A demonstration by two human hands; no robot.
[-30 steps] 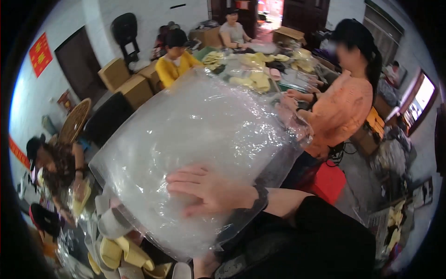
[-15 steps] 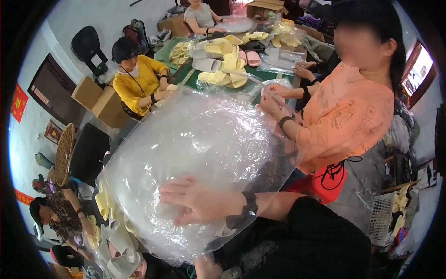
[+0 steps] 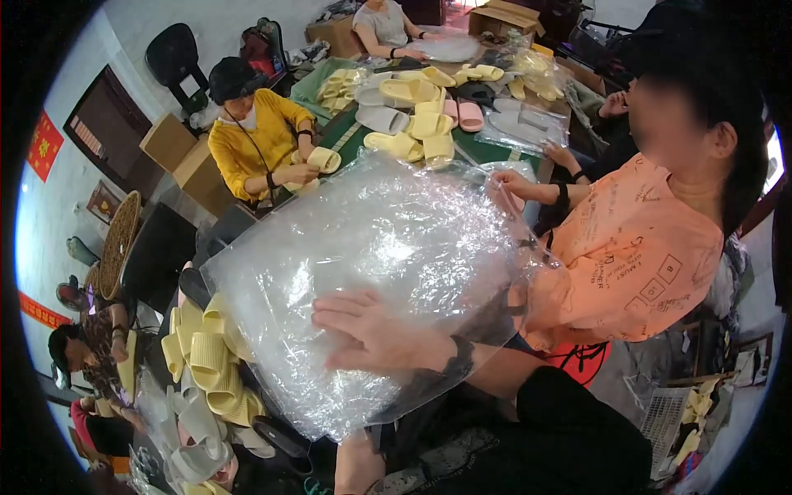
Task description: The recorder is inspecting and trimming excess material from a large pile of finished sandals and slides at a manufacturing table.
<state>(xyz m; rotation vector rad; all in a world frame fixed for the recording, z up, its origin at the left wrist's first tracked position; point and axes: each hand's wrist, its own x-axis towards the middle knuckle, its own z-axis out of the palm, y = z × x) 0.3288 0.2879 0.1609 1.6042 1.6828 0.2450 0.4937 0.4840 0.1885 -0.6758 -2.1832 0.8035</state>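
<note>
A large, crinkled clear plastic bag (image 3: 388,239) fills the middle of the view, held up in front of me. My right hand (image 3: 371,334) lies flat against its lower part with fingers spread and pointing left; a dark band sits on the wrist, and film drapes over the forearm. My left hand is hidden: only a bare forearm (image 3: 356,462) rises under the bag's bottom edge. A stack of yellow slippers (image 3: 206,355) sits just left of the bag.
A person in an orange shirt (image 3: 635,256) stands close on my right, one hand (image 3: 511,186) at the bag's far edge. A person in yellow (image 3: 256,140) holds a yellow slipper (image 3: 322,158) at a green table (image 3: 487,153) strewn with slippers. Cardboard boxes (image 3: 169,140) stand at the left.
My view has swung toward the table and the person in orange, who now appear larger. The bag stays in front of me, my right hand still flat on it.
</note>
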